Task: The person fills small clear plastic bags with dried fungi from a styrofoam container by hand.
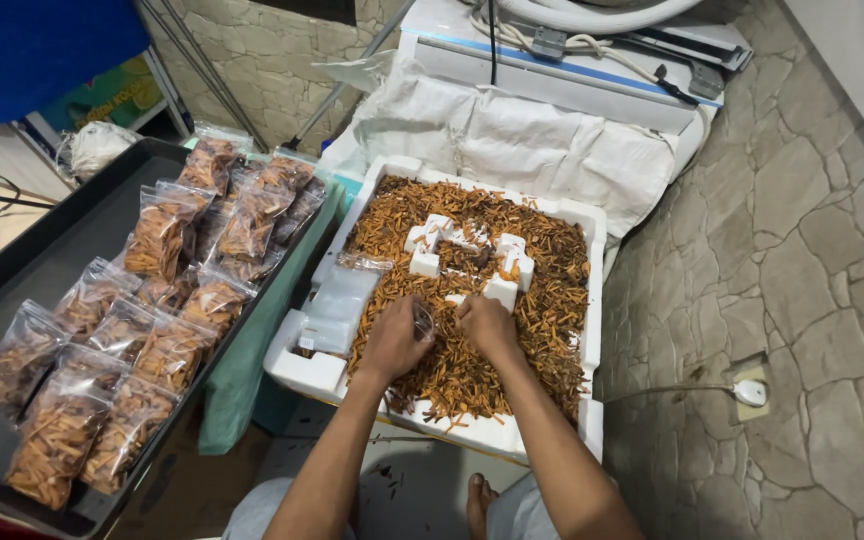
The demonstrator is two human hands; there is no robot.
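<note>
Stone floor (802, 250), white foam box (572, 215) of orange snacks (552, 320); left hand (394, 340) grasping clear bag (422, 320), right hand (488, 325) clenched in snacks; black tray (42, 260) alongside.

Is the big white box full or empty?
Full. The white foam box is heaped with orange-brown snack sticks, and both hands dig into them.

White foam box (320, 372) sits on the floor (802, 260), full of orange-brown sticks (542, 330). Left of the box: black tray (22, 270) carrying filled clear bags (157, 240). Behind the box: white sacks (522, 140).
</note>
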